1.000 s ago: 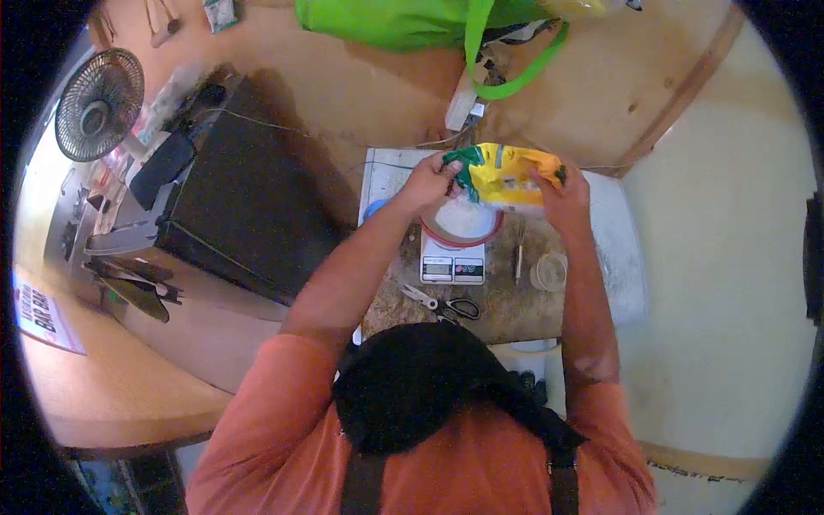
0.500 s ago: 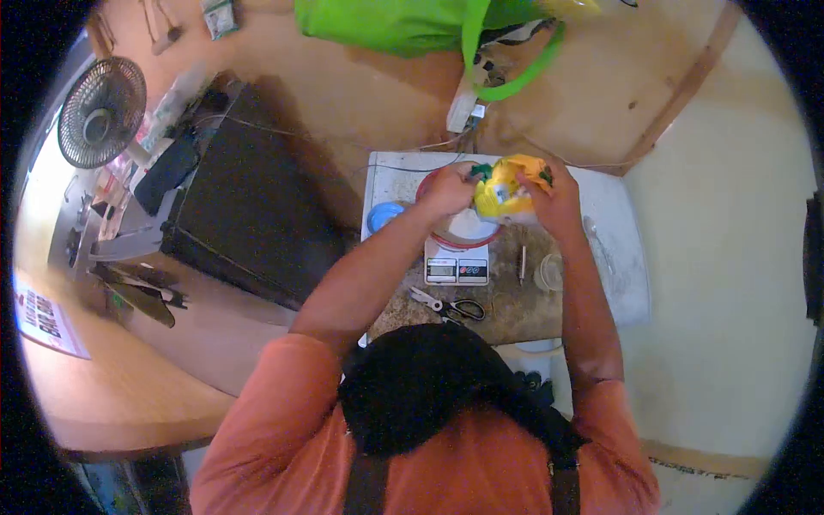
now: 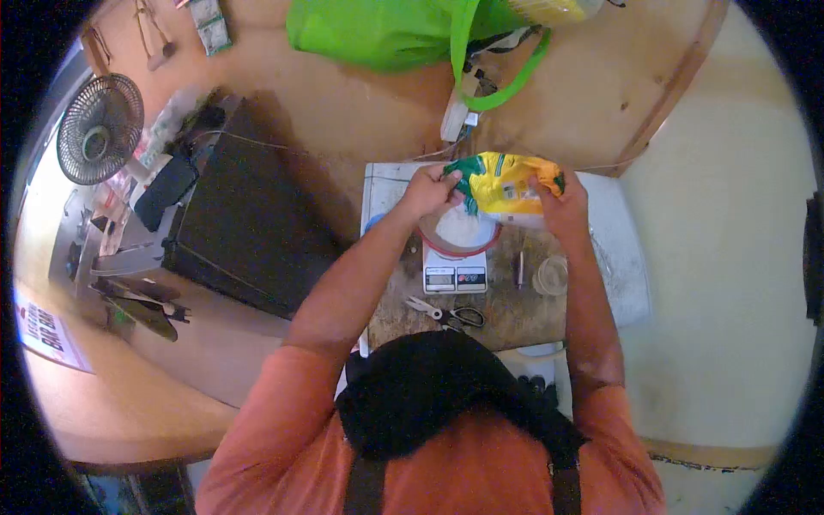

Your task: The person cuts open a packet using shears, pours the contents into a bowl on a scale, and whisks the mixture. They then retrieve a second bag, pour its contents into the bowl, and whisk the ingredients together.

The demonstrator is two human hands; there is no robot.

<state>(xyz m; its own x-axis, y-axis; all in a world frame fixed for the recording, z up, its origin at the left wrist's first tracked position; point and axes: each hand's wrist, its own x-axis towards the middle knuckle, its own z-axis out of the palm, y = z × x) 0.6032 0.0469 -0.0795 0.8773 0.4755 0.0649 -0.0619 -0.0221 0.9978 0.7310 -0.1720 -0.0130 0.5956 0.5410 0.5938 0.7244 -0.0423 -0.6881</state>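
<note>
A: Where do we log the packet?

B: We log the yellow-and-green packet [image 3: 505, 183] held up between both hands, over the far right side of the bowl [image 3: 461, 252]. We cannot tell whether its lower edge touches the rim.

A: How do we record each grip?

B: We note the left grip [image 3: 429, 192] pinching the green end, thumb and fingers pressed on the film. We note the right grip [image 3: 565, 206] pinching the orange end, fingers curled over it. The film looks creased between them.

A: What do we enter for the bowl?

B: Red rim, with white powder [image 3: 461, 227] inside. We see it standing on the white scale [image 3: 456, 280], whose display faces us; the reading is too small for us to make out.

A: And the rest of the surface [image 3: 502, 322]?

B: We list scissors [image 3: 448, 314] with black handles, lying near the scale on our side, blades pointing left. Right of the scale we have a slim stick-like item [image 3: 521, 268], then a clear round container [image 3: 550, 276] near the right forearm. A blue item [image 3: 372, 223] shows partly, left of the bowl.
</note>
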